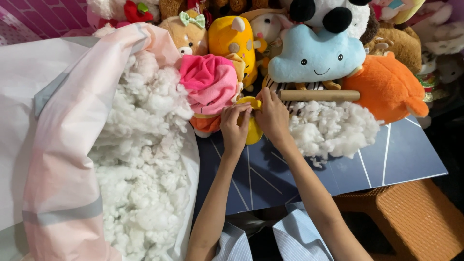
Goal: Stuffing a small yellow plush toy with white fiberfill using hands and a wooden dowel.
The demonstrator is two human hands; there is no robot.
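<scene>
Both hands are in close at the far edge of the dark blue board (338, 169), working one small piece — a yellow plush piece (252, 129), smooth-napped, limp and rounded, with a curled lip at the top. The left hand (235, 126) has its fingers curled tight around the piece's left side, thumb pressed to the upper lip. The right hand (273, 118) pinches the same lip from the other side, fingertips narrow and closed on the fabric. The piece sits between the two hands, its lower end hanging onto the board.

Just right of the hands, a heap of white stuffing (333, 128) lies on the board, clumpy and wispy. Across its top rests a wooden stick (319, 95), plain, round, pale brown, its near end touching the right hand's fingers.

To the left, a big pink-and-white plastic sack (53, 159) gapes open, thin and crinkled, packed with more white fibre fill (145, 169), lumpy like cotton wool. A pink fleece toy (211, 87) bunches just above the left hand. Behind it all — a soft row: a blue cloud cushion (314, 57) with a stitched face, an orange plush (386, 89), a yellow spotted toy (233, 38). At the near right corner, a ribbed brown stool (420, 217) peeks out from under the board.
</scene>
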